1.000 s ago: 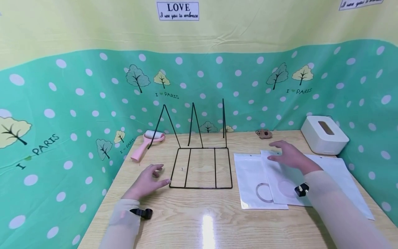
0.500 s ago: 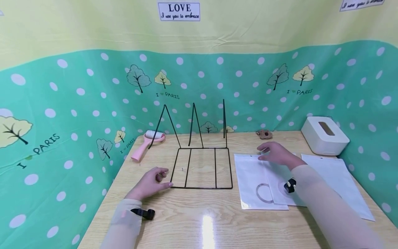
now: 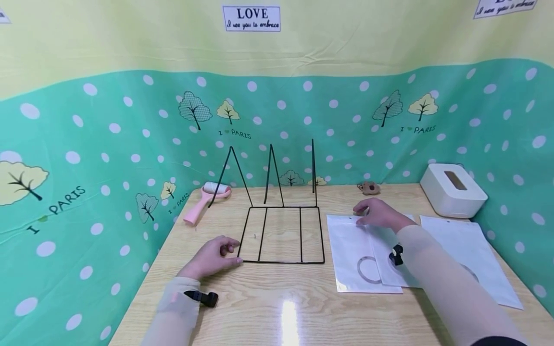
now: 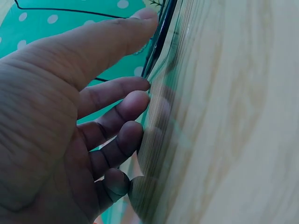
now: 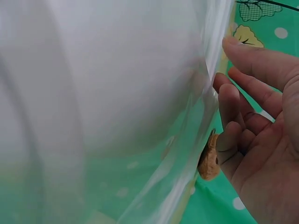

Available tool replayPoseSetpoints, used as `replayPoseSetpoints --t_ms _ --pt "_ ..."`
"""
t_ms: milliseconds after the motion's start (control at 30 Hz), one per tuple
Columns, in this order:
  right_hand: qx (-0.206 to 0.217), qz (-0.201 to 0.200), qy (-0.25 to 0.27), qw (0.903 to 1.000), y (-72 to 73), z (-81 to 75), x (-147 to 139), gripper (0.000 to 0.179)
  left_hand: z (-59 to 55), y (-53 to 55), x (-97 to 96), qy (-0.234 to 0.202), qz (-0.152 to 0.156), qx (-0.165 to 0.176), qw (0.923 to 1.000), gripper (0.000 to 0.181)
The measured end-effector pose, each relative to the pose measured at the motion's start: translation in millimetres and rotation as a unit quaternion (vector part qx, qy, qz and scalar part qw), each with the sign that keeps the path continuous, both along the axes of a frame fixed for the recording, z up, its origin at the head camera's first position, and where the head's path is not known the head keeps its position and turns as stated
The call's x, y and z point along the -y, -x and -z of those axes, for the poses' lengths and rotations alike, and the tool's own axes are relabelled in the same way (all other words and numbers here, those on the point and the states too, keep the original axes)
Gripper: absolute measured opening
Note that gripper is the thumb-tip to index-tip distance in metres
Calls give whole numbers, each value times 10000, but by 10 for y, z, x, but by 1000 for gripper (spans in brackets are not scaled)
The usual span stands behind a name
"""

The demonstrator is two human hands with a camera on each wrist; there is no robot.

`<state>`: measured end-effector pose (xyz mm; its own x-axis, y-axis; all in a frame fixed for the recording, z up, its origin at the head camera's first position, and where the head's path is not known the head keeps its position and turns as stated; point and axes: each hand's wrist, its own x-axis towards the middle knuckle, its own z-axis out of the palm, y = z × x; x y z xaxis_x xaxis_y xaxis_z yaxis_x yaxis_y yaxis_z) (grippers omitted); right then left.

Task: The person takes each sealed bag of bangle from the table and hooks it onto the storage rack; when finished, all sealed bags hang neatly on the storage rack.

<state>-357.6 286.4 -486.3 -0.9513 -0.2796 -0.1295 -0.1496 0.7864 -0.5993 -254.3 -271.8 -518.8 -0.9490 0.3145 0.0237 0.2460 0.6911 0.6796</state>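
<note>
A black wire rack (image 3: 282, 262), with several upright pointed prongs along its back, stands on the wooden table. My left hand (image 3: 213, 257) is at its front left corner; in the left wrist view the thumb (image 4: 145, 21) reaches the dark wire, and the other fingertips rest low against the tabletop. My right hand (image 3: 377, 214) hovers at the top edges of the left white plastic bag (image 3: 346, 250) and the middle plastic bag (image 3: 389, 266). In the right wrist view, the fingers (image 5: 230, 100) are bent beside a clear bag edge (image 5: 212, 60), thumb and index tips apart.
A third white bag (image 3: 472, 250) lies at the right, partly under the right sleeve. A white tissue box (image 3: 453, 190) stands at the back right, a small brown object (image 3: 370, 188) at the back edge. A pink lint roller (image 3: 200, 204) lies behind the left hand. Patterned cloth (image 3: 277, 105) encloses the table.
My right hand has moved left, from over the middle bag to the left bag's top edge. My left hand has shifted slightly right, up to the rack's corner.
</note>
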Motion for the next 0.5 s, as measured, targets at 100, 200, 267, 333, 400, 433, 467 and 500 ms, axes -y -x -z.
replayPoseSetpoints --t_ms 100,200,267,333,400,433,467,500 --pt "15 55 -55 10000 1 0 19 42 1 -5 -5 -13 -3 30 10000 56" --pt "72 102 -110 9999 -3 -4 37 39 4 -7 -6 -12 -25 96 9999 57" --pt "121 125 -136 9998 -8 -4 50 38 7 -10 -6 12 -45 130 9999 57" --pt "158 138 -158 9997 -6 0 62 38 10 -12 -10 35 -60 142 9999 58" --pt "161 149 -176 9996 1 4 74 38 9 -16 -14 59 -65 125 9999 57" --pt "149 144 -182 9996 4 6 78 38 10 -16 -15 63 -67 114 9999 57" --pt "140 156 -196 9996 10 10 82 37 11 -16 -17 63 -69 105 9999 57" --pt "127 162 -215 9996 15 12 85 36 13 -15 -17 60 -71 97 9999 57"
